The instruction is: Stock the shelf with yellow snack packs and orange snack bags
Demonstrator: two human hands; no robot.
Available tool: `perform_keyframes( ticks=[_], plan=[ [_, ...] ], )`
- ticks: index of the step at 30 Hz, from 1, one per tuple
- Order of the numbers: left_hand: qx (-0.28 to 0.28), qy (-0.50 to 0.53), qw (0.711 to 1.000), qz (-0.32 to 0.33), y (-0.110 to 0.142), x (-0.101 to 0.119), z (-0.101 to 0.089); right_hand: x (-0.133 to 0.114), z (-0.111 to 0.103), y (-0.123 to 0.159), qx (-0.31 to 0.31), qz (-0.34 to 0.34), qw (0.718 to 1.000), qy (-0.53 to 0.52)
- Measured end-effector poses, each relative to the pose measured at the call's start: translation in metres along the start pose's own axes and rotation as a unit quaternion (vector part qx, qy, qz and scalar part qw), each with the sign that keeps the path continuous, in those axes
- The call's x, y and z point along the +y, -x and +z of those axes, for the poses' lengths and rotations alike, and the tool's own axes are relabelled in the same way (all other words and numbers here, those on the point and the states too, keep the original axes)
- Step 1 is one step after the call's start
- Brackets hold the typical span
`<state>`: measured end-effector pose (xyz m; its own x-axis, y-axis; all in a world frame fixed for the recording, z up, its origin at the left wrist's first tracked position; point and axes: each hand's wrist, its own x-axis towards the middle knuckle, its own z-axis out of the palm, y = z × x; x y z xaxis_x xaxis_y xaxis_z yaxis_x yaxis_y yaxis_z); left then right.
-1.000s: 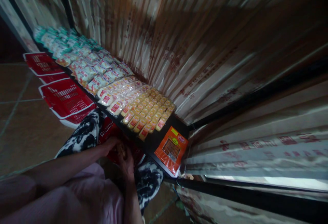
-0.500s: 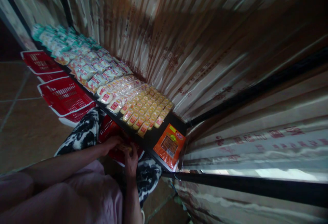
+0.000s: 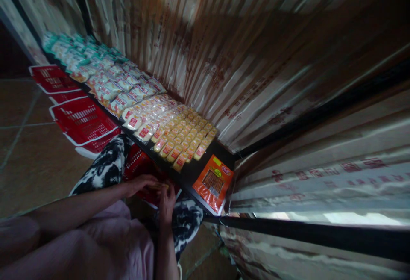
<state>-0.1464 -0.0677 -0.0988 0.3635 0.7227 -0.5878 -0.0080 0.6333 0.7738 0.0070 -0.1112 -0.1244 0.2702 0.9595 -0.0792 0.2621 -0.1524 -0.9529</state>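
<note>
Both my hands meet over a red basket [image 3: 140, 160] between my knees. My left hand [image 3: 143, 183] and my right hand [image 3: 167, 198] are closed on opposite ends of a small yellowish packaged snack [image 3: 157, 186], partly hidden by the fingers. Just beyond them, on a dark shelf [image 3: 188, 177], small yellow wrapped snacks [image 3: 181, 139] of a similar colour lie in neat rows. An orange snack bag [image 3: 213, 182] with a picture on its front lies flat at the shelf's right end.
Along the shelf to the left lie white wrapped snacks [image 3: 144, 131], white-and-blue striped packs [image 3: 123, 100] and green packs [image 3: 75, 49]. Red baskets [image 3: 85, 115] stand on the tiled floor at left. Printed plastic sheeting [image 3: 224, 57] with dark bars [image 3: 320, 237] rises behind.
My hands have shifted slightly to the right with the snack between them. The view has moved a little; the shelf items keep their places.
</note>
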Motion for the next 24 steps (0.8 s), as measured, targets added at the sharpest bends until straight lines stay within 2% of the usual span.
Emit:
perform_keyframes(
  ticks=[4,8,13,18,24],
  plan=[
    [-0.003,-0.012,1.0,-0.003,-0.002,-0.002,-0.001,-0.005,-0.002,-0.003,0.0,0.046,0.998,-0.033],
    [-0.011,-0.006,1.0,-0.011,0.001,-0.002,0.001,-0.008,-0.003,-0.003,-0.034,0.083,0.994,-0.066],
    [-0.005,0.007,1.0,-0.024,0.005,-0.002,0.003,-0.008,-0.004,-0.001,-0.055,0.088,0.989,-0.106],
    [0.014,0.022,0.999,-0.046,-0.003,-0.013,0.0,-0.001,-0.001,0.001,-0.043,0.048,0.991,-0.121],
    [0.035,0.043,0.996,-0.073,-0.011,-0.022,-0.001,0.005,0.003,0.004,-0.032,0.073,0.981,-0.178]
  ],
)
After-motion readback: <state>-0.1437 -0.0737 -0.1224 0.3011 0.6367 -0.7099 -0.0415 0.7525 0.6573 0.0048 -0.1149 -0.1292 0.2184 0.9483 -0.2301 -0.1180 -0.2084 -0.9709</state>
